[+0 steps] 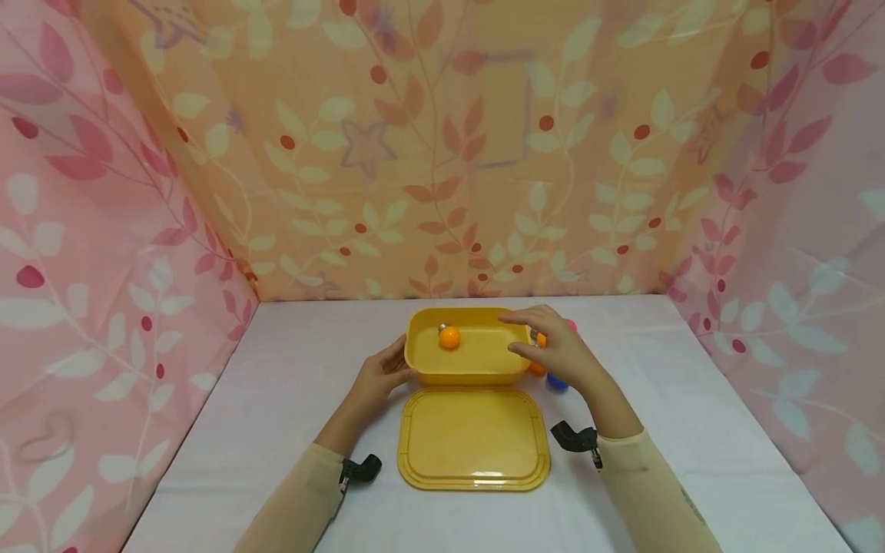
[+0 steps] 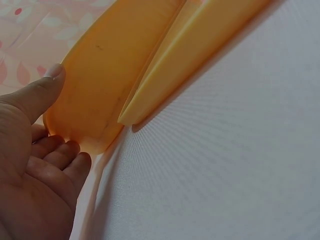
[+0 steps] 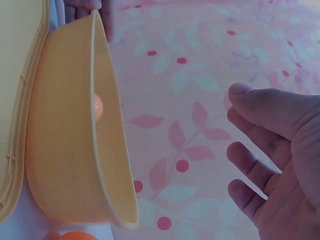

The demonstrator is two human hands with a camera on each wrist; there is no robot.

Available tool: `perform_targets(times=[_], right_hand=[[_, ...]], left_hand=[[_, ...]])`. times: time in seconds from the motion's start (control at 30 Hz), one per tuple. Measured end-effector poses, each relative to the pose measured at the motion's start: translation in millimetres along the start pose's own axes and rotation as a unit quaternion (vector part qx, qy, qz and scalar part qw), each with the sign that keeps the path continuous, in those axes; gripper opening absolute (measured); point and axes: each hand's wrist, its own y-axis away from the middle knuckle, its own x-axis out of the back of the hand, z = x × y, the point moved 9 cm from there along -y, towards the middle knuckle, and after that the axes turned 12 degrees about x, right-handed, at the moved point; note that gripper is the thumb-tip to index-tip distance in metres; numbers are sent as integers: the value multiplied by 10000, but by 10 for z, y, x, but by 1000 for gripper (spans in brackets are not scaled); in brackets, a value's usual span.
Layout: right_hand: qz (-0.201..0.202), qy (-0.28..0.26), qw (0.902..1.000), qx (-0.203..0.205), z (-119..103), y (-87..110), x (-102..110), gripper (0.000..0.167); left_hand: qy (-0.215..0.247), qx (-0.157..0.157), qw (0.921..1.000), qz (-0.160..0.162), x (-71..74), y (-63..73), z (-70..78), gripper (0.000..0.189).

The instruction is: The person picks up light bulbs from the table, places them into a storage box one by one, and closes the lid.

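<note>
A yellow plastic box (image 1: 477,379), uncovered, stands on the white-covered table. Inside it lies an orange ball (image 1: 449,338) with a small silvery piece at its back. My left hand (image 1: 376,378) holds the box's left end, with the thumb in front and the fingers around the corner; the left wrist view has the thumb and fingertips (image 2: 80,162) against its wall. Over the box's right end hovers my right hand (image 1: 553,346), fingers spread and gently bent, nothing between them. Just right of the box, a blue ball (image 1: 557,382), a pink one (image 1: 571,326) and orange ones are partly hidden by that hand.
The flat yellow lid (image 1: 474,438) lies on the table directly in front of the box. Patterned cloth walls (image 1: 442,153) enclose the table (image 1: 276,369) at the back and both sides. A black wrist camera (image 1: 575,436) is strapped at each sleeve.
</note>
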Motion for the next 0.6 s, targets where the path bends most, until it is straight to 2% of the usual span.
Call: perform_targets(times=[0.27,0.47,0.6], right_hand=[[308,15,9993,-192,106,117,176,45],[501,72,9959,-751,330,238,376,46],[590,101,9921,-1104,490,327,504,45]], left_hand=[[20,52,10000,-35,-11,-10,-5,82],[-19,2,10000,-39,-12,-1,21,83],[-58,120,9999,17,2,-4,-7,84]])
